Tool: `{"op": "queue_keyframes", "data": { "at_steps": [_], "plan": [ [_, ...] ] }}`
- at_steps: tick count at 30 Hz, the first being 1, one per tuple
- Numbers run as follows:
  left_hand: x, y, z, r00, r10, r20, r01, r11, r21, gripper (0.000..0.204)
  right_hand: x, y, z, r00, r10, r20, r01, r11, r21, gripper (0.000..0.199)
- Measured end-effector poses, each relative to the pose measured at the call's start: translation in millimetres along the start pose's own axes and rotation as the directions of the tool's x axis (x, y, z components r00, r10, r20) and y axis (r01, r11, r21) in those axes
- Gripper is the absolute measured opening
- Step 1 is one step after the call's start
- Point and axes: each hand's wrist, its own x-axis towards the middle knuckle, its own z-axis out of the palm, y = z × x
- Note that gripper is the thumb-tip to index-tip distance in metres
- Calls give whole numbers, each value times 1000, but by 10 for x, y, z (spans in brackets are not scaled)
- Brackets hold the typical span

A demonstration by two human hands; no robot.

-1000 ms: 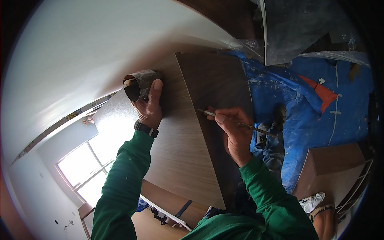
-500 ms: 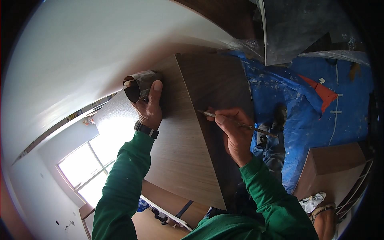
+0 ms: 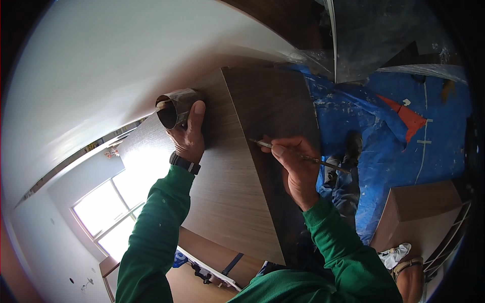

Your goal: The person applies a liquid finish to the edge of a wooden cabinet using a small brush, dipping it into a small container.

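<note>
- Wall: white surface filling the upper left of the view; the cabinet stands against it.
- Tarp: blue sheet covering the floor on the right, streaked with white marks; an orange-red patch lies on it.
- Cabinet: tall wood-grain unit seen from above. Its pale top panel runs down the centre of the view; its darker side face falls away to the right, toward the tarp.
- Box: brown open-fronted unit at the lower right, standing on the tarp, well apart from the cabinet.
- Left hand: rests on the far end of the cabinet top, near the wall. Grip closed around the cup, thumb lying up its side. A dark watch sits on the wrist; the sleeve is green.
- Right hand: positioned at the cabinet's top right edge. Grip closed on the brush, pinched between thumb and fingers.
- Cup: dark cylindrical container, tipped on its side with the open mouth facing left, held on the cabinet top.
- Brush: thin stick-like tool, tip pointing left and meeting the cabinet edge; handle extends right, past the hand.
</note>
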Motion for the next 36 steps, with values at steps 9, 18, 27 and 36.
{"op": "queue_keyframes", "data": {
  "at_steps": [9, 18, 27, 36],
  "plan": [
    [4, 14, 8, 1000, 18, 2, -18, 1000, 8, 53, 20, -34, -18, 1000, 9, -26, -8, 1000, 30, 12],
    [8, 6, 2, 999, 41, 7, -41, 999, -20, 52, 16, -13, -19, 1000, -5, -21, 6, 1000, 23, 11],
    [-4, -7, 13, 1000, 4, -5, -4, 999, -50, 54, 2, -36, -28, 1000, 4, 0, -4, 999, 42, 12],
    [-6, -10, -2, 1000, 7, -2, -7, 1000, 7, 55, -10, -18, -34, 1000, 11, 10, -11, 1000, 27, 12]
  ]
}}
